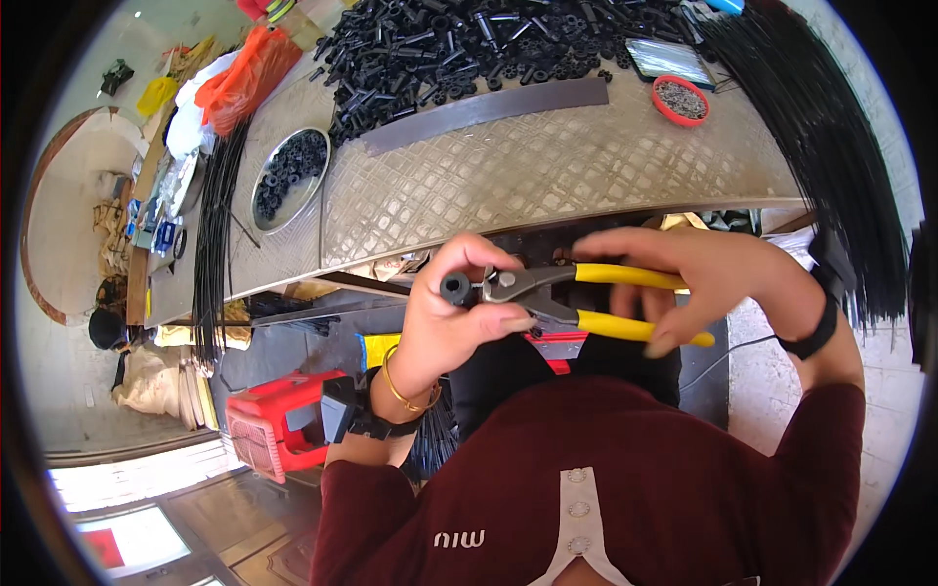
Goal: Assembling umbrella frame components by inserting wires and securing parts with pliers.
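Observation:
Pliers with yellow grips lie level in front of my chest, their handles spread apart. My right hand is closed around them, the thumb by the lower grip; some of its fingers are smeared by motion. At the jaws, my left hand pinches a small black cylindrical part with a hole in its round end. The jaws sit against a small pale metal piece beside that part, between my left thumb and fingers. How the jaws grip it is partly hidden.
Beyond my hands stands a patterned table with a heap of black parts and a metal strip. A bowl of black rings, a red dish of small metal pieces and long black rods surround it. A red plastic stool is lower left.

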Available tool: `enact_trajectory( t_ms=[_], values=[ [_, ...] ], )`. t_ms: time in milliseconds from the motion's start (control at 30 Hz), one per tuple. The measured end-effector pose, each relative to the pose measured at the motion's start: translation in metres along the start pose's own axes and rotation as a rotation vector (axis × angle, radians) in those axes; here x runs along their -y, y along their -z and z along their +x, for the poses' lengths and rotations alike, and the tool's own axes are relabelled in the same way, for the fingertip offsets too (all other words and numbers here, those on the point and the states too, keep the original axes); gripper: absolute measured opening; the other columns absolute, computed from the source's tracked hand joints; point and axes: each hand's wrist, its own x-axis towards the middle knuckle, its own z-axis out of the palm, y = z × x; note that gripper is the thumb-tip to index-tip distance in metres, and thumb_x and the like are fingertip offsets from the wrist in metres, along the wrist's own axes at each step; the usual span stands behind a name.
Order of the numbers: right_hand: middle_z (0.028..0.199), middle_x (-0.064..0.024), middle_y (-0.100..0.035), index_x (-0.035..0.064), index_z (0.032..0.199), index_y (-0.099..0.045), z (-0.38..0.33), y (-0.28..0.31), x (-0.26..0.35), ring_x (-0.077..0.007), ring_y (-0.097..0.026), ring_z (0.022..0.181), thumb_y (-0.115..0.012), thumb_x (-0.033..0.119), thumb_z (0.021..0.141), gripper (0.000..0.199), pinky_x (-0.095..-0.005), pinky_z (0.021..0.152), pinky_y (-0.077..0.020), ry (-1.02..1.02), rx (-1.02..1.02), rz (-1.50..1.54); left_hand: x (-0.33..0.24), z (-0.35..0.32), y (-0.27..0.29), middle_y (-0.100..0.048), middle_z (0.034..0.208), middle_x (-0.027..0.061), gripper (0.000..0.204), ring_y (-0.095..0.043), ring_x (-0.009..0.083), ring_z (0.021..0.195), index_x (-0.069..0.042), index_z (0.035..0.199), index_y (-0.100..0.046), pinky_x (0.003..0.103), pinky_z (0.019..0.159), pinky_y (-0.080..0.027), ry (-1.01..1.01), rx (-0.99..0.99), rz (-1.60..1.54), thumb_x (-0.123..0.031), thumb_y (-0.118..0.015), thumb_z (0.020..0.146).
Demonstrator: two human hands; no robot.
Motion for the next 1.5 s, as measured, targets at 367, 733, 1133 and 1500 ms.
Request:
enact_trajectory(
  t_ms=[367,733,1133,1500],
  values=[
    [0.090,-0.0146,-0.065,0.0040,0.138,-0.028,0.009,0.003,-0.030,-0.0202,-0.064,0.061,-0.061,0.000,0.069,0.076,-0.0270,0.056,-0.0527,-0.323,0.404,0.632,0.006,0.009,-0.003,-0.056,0.087,0.0005,0.045,-0.053,0.0036,0.077,-0.003,0.102,-0.055,0.019,0.064,-0.043,-0.031,0.222,0.049,-0.006,-0.081,0.065],
    [0.105,-0.0085,-0.062,0.0045,0.126,-0.042,0.009,-0.014,-0.025,-0.0172,-0.062,0.082,-0.057,0.005,0.080,0.049,-0.0330,0.070,-0.0493,0.118,-0.174,-0.263,0.018,0.012,-0.003,-0.057,0.086,0.0009,0.059,-0.040,0.0040,0.061,0.000,0.110,-0.057,0.019,0.054,-0.035,0.018,0.076,-0.108,-0.052,-0.058,0.083],
    [0.089,-0.0159,-0.065,0.0000,0.100,-0.050,0.007,-0.007,-0.023,-0.0229,-0.067,0.076,-0.052,0.027,0.092,0.028,-0.0303,0.064,-0.0557,-0.202,0.128,0.505,0.006,0.013,-0.006,-0.052,0.069,-0.0019,0.091,-0.038,0.0030,0.056,0.001,0.114,-0.059,0.018,0.050,-0.029,0.130,0.171,0.072,-0.078,-0.032,0.078],
    [0.093,-0.0158,-0.064,-0.0009,0.103,-0.051,0.004,-0.007,-0.019,-0.0229,-0.067,0.080,-0.051,0.027,0.093,0.030,-0.0311,0.066,-0.0559,-0.263,0.174,0.508,-0.003,0.013,-0.007,-0.053,0.070,-0.0030,0.092,-0.038,0.0027,0.056,0.002,0.116,-0.057,0.018,0.051,-0.028,0.164,0.228,0.063,-0.078,-0.037,0.076]
  ],
)
